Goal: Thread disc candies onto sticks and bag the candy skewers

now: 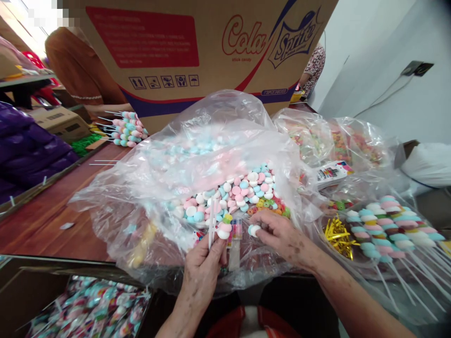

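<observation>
Pale wall (431,110) (black plug (423,69) attached).

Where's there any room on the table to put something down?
On the left, bare table shows between the purple pile and the plastic, with candy skewers at the far end. A paper scrap and white sticks lie there. The middle is crowded: left hand, right hand, loose candies. Right is packed too: more skewers, gold ties.

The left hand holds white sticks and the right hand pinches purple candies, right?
Not quite: the head view shows the right hand pinching white and pale-blue candies, not purple. The left hand does hold white sticks.
</observation>
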Tool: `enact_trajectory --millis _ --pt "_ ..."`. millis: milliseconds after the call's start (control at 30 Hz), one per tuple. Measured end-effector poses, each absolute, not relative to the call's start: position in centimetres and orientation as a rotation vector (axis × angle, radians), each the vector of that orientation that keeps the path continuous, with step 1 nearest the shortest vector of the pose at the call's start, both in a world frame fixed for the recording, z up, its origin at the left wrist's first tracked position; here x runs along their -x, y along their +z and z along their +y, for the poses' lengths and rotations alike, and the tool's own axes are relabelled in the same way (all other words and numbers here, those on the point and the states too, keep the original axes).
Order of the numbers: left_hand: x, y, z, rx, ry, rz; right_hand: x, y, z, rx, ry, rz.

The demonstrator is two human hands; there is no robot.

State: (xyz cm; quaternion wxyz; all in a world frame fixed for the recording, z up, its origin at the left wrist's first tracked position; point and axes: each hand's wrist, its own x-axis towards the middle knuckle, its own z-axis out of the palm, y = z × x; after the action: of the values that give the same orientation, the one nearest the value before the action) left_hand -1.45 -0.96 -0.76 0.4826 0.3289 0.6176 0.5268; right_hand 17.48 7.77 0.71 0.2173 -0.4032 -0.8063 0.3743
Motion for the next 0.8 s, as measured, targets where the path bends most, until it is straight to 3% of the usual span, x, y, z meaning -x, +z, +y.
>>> enact_trajectory --millis 300,567,800 --pt "1.4 -1.0 -1.0 -0.820 1.259 1.501 -16.5 -0.5 8.6 1.115 0.829 -2.389" --pt "1.5 -1.0 -1.1 -0.768 1.269 1.486 -16.3 -0.1 9.1 1.218 0.838 -2.311" --pt "1.4 -1.0 -1.1 -0.801 1.265 1.509 -15.8 -0.3 8.7 1.089 0.557 -2.469"
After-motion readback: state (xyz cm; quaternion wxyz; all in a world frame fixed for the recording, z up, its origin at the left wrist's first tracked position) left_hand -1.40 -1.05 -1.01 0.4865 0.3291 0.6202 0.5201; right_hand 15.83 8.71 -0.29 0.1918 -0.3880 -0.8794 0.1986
